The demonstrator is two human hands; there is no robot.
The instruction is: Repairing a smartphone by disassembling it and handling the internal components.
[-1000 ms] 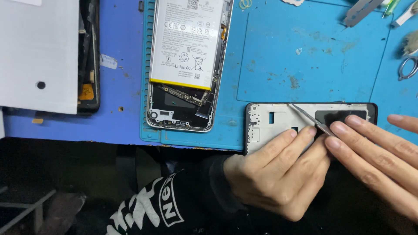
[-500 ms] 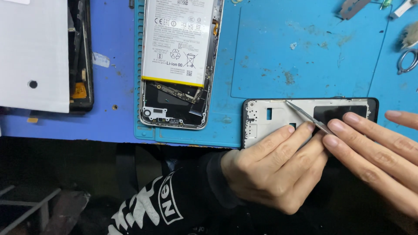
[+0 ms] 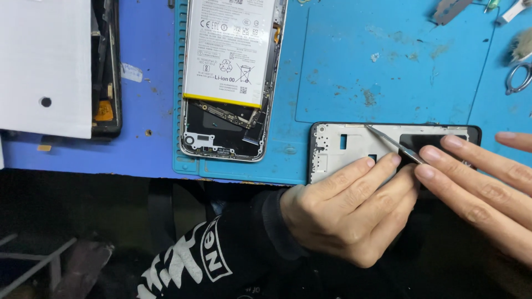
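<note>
A phone mid-frame [image 3: 354, 143], white inside with a black rim, lies at the near edge of the teal work mat [image 3: 388, 66]. My left hand [image 3: 346, 213], in a black sleeve, grips the frame's near side with its fingers laid on the white plate. My right hand [image 3: 482, 188] comes in from the right and holds thin metal tweezers [image 3: 393, 143]. Their tip rests on the frame's upper inner edge. The frame's lower part is hidden by both hands.
An opened phone [image 3: 230, 77] with a white battery lies on the mat at the top centre. At the left, a white sheet [image 3: 44, 61] covers a black phone body [image 3: 108, 72]. Scissors [image 3: 518, 75] and small metal tools [image 3: 451, 8] are at the top right.
Only the view has shifted slightly. Both hands, the frame and the tweezers keep the same position relative to each other.
</note>
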